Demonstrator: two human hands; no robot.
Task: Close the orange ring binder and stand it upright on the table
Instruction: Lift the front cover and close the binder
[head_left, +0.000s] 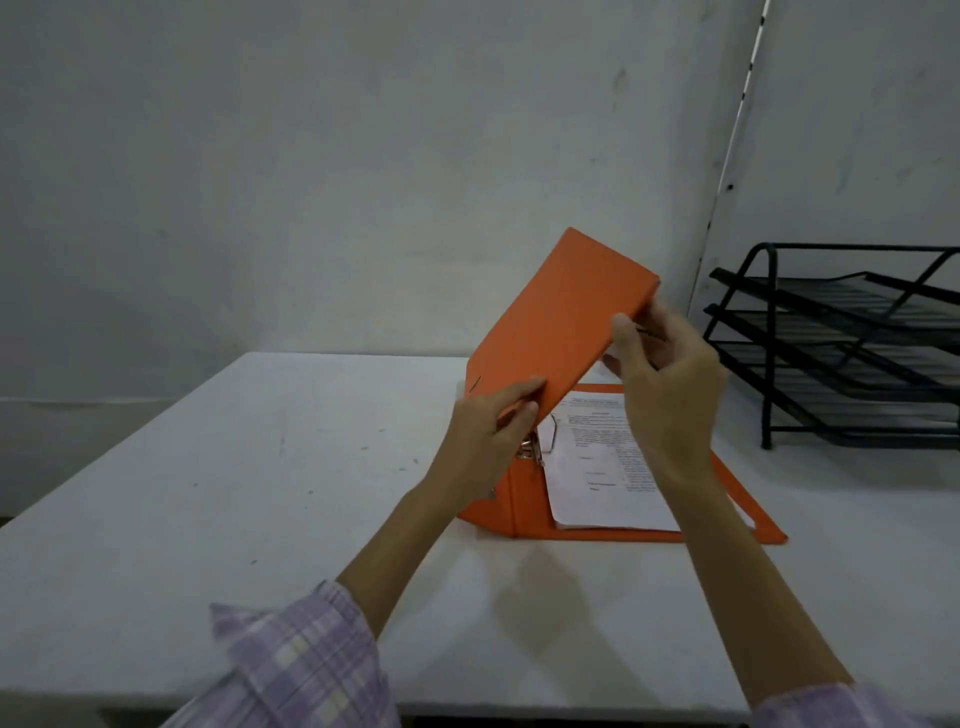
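While the orange ring binder (566, 395) lies open at about 3 o'clock of the white surface (260, 467), its front cover is raised at a slant over the back cover, hinged along the spine at the binder's left. The left hand (483, 441) grips the cover's lower edge near the spine, thumb on top and fingers curled under. The right hand (670, 395) holds the free long edge toward 1 o'clock, fingers (623, 332) pressed against the cover's face and underside. The cover's long axis runs from 7 to 1 o'clock, so closing should mean swinging it down toward 4 o'clock, onto the sheets (602, 467); the right hand sits nearer that free edge. The cover looks stiff, smooth and matte; the printed sheets are held on metal rings (545, 441). A black wire tray rack (841, 343) stands well apart at 3 o'clock.
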